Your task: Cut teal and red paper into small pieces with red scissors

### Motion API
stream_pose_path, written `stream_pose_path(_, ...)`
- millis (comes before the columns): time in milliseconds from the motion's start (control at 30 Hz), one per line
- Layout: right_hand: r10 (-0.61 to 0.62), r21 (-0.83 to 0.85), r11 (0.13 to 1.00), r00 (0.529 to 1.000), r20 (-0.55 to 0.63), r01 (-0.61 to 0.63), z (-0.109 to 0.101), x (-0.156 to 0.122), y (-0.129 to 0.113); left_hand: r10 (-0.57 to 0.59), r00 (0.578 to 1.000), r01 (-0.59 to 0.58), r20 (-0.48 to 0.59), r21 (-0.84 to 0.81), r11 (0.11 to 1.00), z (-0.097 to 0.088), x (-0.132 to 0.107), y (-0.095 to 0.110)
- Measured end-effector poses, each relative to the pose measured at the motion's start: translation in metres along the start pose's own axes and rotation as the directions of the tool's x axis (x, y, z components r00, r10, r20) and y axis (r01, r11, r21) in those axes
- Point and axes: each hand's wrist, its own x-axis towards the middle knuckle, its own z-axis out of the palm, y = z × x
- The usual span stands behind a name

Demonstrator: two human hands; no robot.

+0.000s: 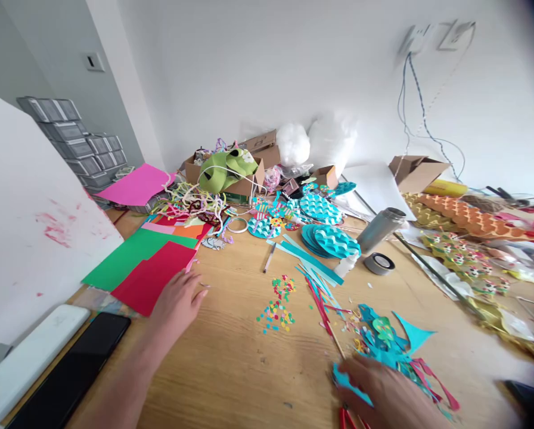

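Observation:
My left hand [175, 305] lies flat on the wooden table [231, 357], fingers stretched out and touching the edge of a red paper sheet [153, 277] that overlaps a green sheet [126, 256]. At the bottom right my right hand [383, 393] is closed on a teal paper cutout [350, 384], beside a pile of teal and red paper scraps [392, 342]. Something red [345, 419] pokes out under that hand; I cannot make out what it is. Small coloured confetti [278, 307] lies between the hands.
A black phone [77, 369] and a white device [23, 360] lie at the lower left beside a white board [25, 220]. Teal paper discs [329, 238], a metal flask [380, 227], a tape roll [378, 263], a pen [269, 259] and cardboard boxes [231, 179] crowd the far side.

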Motion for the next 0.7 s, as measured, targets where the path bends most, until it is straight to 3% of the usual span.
stream_pose_path(133, -0.072, 0.052, 0.996, 0.992, -0.107, 0.078, -0.025, 0.075, -0.024, 0.084, 0.996, -0.08, 0.043, -0.09, 0.993, 0.015, 0.003, 0.036)
stream_pose_path(233, 0.031, 0.016, 0.999, 0.992, -0.123, -0.029, -0.024, 0.142, -0.036, 0.146, 0.989, -0.139, 0.03, -0.154, 0.978, 0.033, 0.0, 0.053)
stream_pose_path(367, 0.175, 0.013, 0.985, 0.975, -0.137, -0.174, -0.009, 0.21, -0.043, 0.192, 0.981, -0.194, -0.029, -0.193, 0.962, 0.054, -0.007, 0.054)
stream_pose_path(500, 0.253, 0.041, 0.967, 0.962, -0.106, -0.25, 0.002, 0.242, -0.044, 0.203, 0.976, -0.216, -0.081, -0.198, 0.956, 0.062, -0.009, 0.048)
stream_pose_path(700, 0.288, 0.051, 0.957, 0.954, -0.081, -0.284, 0.011, 0.25, -0.045, 0.133, 0.976, -0.164, -0.172, -0.182, 0.97, 0.052, -0.003, 0.047)
